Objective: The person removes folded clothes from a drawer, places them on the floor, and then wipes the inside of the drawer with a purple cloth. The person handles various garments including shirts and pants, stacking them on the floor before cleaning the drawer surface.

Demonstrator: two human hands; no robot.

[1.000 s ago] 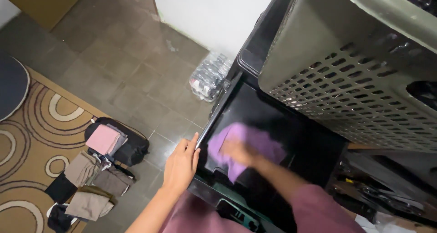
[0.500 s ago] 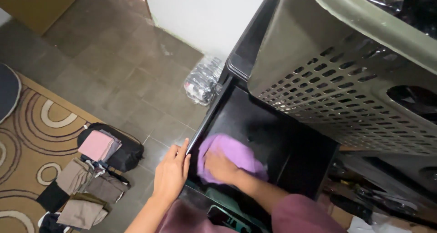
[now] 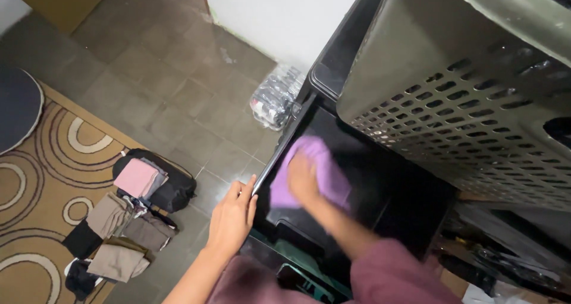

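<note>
While the fingers of the right hand (image 3: 302,176) lie flat and spread on the purple cloth (image 3: 315,170), pressing it down rather than pinching it, the cloth itself sits under the palm on the glossy black floor of the open drawer (image 3: 380,191), toward the drawer's left edge. It looks soft, thin and light, likely to bunch or slide on so slick a surface, so a flat palm or a gathered handful near its middle would seem the surest hold. The left hand (image 3: 233,218) has its fingers curled narrowly over the drawer's left rim (image 3: 279,152) near the front corner, thumb outside, gripping it. Above the drawer rests a grey-green perforated laundry basket (image 3: 464,84). On the tiled floor (image 3: 160,84) a clear plastic bag (image 3: 273,99) lies by the cabinet's back corner, and folded clothes (image 3: 122,221) are stacked at the edge of a patterned rug (image 3: 41,179).
</note>
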